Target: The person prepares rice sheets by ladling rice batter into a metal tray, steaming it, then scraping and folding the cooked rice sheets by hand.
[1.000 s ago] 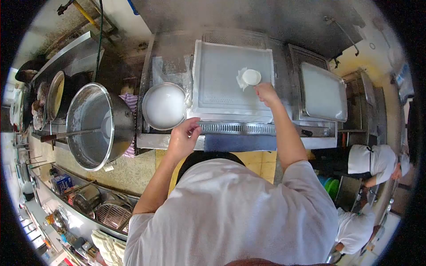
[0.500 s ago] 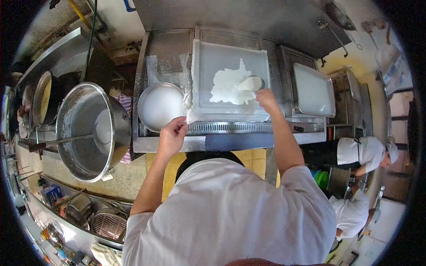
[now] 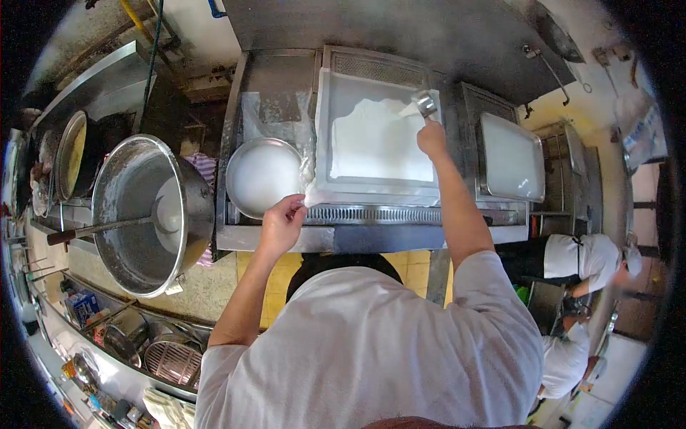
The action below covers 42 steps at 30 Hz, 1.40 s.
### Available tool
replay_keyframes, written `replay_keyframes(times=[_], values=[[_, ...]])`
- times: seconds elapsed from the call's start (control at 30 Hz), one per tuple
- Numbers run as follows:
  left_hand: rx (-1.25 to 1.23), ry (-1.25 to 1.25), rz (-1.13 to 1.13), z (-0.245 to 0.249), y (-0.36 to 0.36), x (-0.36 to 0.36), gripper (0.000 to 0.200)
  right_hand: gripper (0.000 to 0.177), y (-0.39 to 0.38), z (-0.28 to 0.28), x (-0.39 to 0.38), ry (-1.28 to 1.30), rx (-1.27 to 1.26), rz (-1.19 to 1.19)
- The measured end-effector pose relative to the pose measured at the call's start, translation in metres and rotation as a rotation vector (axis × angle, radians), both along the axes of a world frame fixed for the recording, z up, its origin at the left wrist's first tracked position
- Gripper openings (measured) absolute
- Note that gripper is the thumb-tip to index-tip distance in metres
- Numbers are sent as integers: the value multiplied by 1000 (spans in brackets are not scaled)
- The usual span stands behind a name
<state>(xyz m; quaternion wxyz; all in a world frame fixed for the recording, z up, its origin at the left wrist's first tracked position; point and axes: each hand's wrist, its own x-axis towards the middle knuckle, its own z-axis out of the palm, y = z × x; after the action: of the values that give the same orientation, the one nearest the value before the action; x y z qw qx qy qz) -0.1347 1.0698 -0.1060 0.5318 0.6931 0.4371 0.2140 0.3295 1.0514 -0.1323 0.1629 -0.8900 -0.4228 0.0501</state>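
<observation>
My right hand (image 3: 432, 138) grips a metal ladle (image 3: 424, 103), its cup tipped over the upper right of a cloth-lined tray (image 3: 323, 136). White batter (image 3: 379, 146) pours from it and covers much of the cloth. My left hand (image 3: 284, 218) pinches the near left corner of the white cloth (image 3: 316, 196). Close beyond that hand, a round metal pan (image 3: 234, 163) holds white liquid. The ladle's handle is mostly hidden in my fist.
On the left stands a large metal pot (image 3: 114, 214) with a wooden-handled tool (image 3: 93, 232) resting inside. A second tray (image 3: 541, 154) of white liquid sits at the right. Two people in white shirts (image 3: 582, 257) work at the far right.
My right hand has moved the ladle toward the tray's far right. The batter has spread from a small irregular patch across most of the cloth. My left hand keeps its corner.
</observation>
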Motion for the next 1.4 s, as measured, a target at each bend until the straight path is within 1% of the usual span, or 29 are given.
replay_keyframes(times=[0.07, 0.1, 0.17, 0.23, 0.27, 0.33, 0.37, 0.43, 0.47, 0.5, 0.57, 0.7, 0.77, 0.8, 0.83, 0.9, 0.93, 0.97, 1.0, 1.07, 1.1, 1.13, 1.17, 1.2, 1.23, 1.3, 1.33, 1.37, 1.4], values=[[20, 15, -16, -7, -1, 17, 26, 51, 8, 7, -2, -114, -11, 5], [45, -7, -17, -9, -2, 30, 27, 51, 9, 11, -2, -113, -9, 11], [73, -27, -11, -10, -3, 59, 28, 57, 4, 17, -3, -189, 135, 122], [335, 73, -126, -12, -3, 91, 33, 57, -6, 23, -9, -205, 206, 125], [338, 79, -121, -22, -1, 108, 33, 57, -11, 26, -13, -222, 276, 123], [509, 265, -319, -44, 3, 142, 53, 58, -27, 31, -21, -140, 342, 122], [512, 272, -316, -50, 2, 158, 53, 59, -37, 34, -25, -65, 401, 117], [591, 715, -371, -50, 3, 190, 75, 62, -57, 43, -34, 12, 375, 101], [511, 831, -461, -47, 13, 205, 88, 65, -68, 45, -37, 83, 343, 81], [512, 841, -453, -48, 22, 218, 88, 65, -77, 44, -38, 91, 349, 88], [545, 884, -379, -55, 37, 240, 87, 68, -97, 39, -40, 230, 340, 73], [529, 900, -298, -65, 83, 281, 87, 65, -128, 27, -41, 215, 359, 119], [587, 881, -241, -76, 96, 291, 86, 66, -135, 31, -40, 288, 324, 140], [577, 900, -236, -69, 96, 291, 83, 64, -138, 30, -37, 301, 315, 151], [576, 913, -218, -64, 94, 288, 83, 64, -139, 28, -32, 310, 322, 170], [614, 745, -115, -57, 82, 273, 74, 62, -139, 21, -24, 332, 330, 201], [611, 766, -99, -57, 77, 259, 74, 60, -136, 27, -24, 375, 319, 181], [605, 626, 4, -56, 72, 240, 65, 60, -134, 24, -21, 392, 322, 198], [600, 483, 104, -55, 68, 219, 57, 60, -133, 20, -14, 338, 336, 240], [695, 435, 310, -74, 68, 169, 49, 60, -129, 21, -7, 271, 348, 292], [620, 482, 389, -80, 72, 143, 44, 60, -127, 25, -5, 280, 352, 303], [619, 596, 467, -93, 73, 117, 39, 62, -125, 30, -4, 291, 278, 311], [596, 626, 484, -97, 71, 93, 37, 66, -123, 33, -2, 298, 202, 319], [586, 706, 511, -118, 72, 69, 38, 65, -122, 29, 1, 241, 222, 361], [587, 705, 527, -118, 65, 56, 38, 65, -122, 27, 3, 238, 226, 375], [340, 1032, 280, -122, 50, 33, 35, 64, -120, 25, 4, 200, 164, 368], [234, 1116, 183, -135, 53, 22, 32, 61, -119, 27, 2, 168, 140, 368], [225, 1116, 200, -149, 51, 13, 32, 61, -121, 22, 2, 167, 139, 387], [271, 1043, 213, -160, 47, 8, 30, 60, -124, 15, 2, 108, 177, 401]])
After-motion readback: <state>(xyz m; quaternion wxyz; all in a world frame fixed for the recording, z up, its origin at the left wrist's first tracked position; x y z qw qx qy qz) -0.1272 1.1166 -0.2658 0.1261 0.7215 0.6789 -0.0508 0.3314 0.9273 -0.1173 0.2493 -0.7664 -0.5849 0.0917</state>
